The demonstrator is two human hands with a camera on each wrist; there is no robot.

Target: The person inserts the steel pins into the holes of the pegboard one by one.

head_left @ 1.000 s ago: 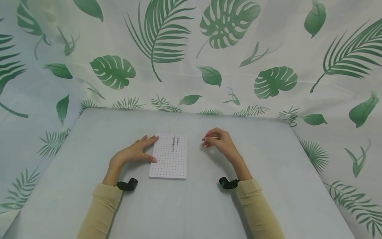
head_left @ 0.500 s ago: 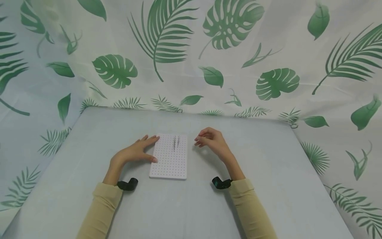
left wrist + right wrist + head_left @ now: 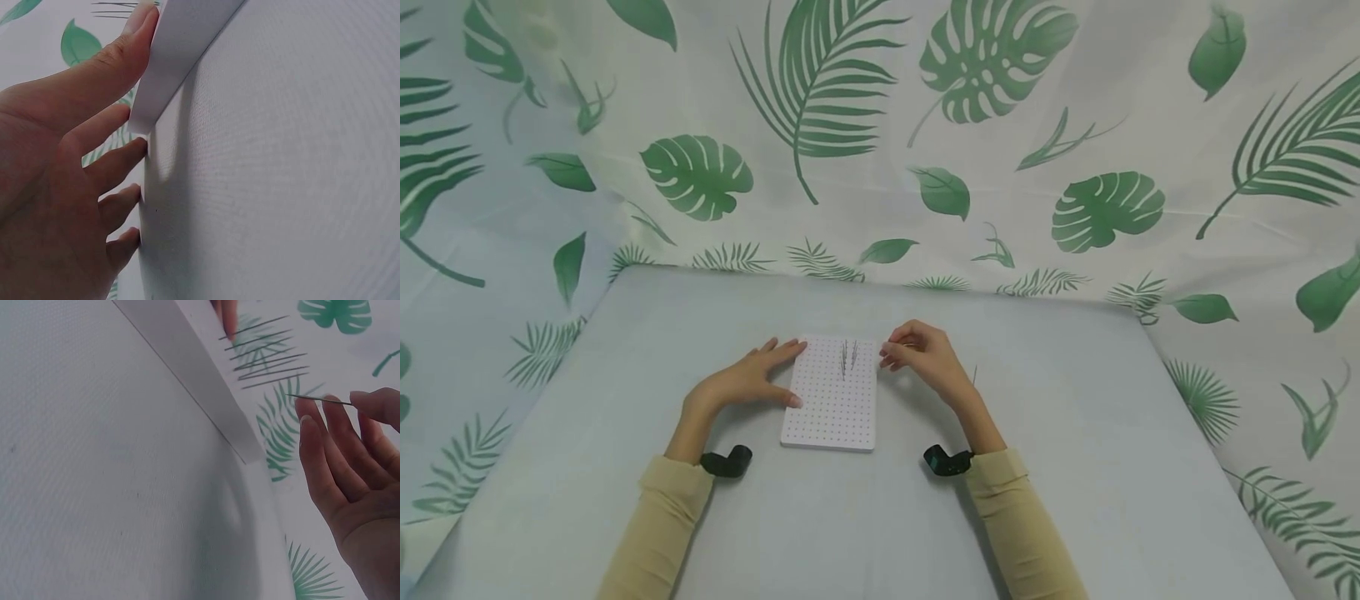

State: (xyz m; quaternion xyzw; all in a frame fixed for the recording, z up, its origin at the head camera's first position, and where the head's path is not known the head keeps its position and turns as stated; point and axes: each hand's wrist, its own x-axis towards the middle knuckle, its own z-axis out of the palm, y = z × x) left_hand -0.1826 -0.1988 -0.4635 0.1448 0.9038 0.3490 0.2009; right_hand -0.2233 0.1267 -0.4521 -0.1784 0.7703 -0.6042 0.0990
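A white board (image 3: pixel 829 412) with rows of small holes lies on the table. Several thin dark needles (image 3: pixel 270 357) stand upright near its far right part. My left hand (image 3: pixel 745 381) rests at the board's left edge with its fingers spread; thumb and index fingertip touch the board. In the left wrist view, the thumb (image 3: pixel 119 59) lies against the board's side. Just right of the board's far end, my right hand (image 3: pixel 922 354) pinches a thin needle (image 3: pixel 322 399) between thumb and fingers, apart from the standing ones. The needle's tip points toward them.
A pale cloth covers the table (image 3: pixel 865 525). Another thin dark line, perhaps a needle (image 3: pixel 975 375), shows just beyond the right wrist. A leaf-printed curtain (image 3: pixel 850 183) rises behind and at both sides. Each wrist carries a small black camera (image 3: pixel 947 461).
My right hand has moved left, toward the board, with the needle in its pinch. The thin dark line behind the right wrist has come into view. The left hand stays on the board.
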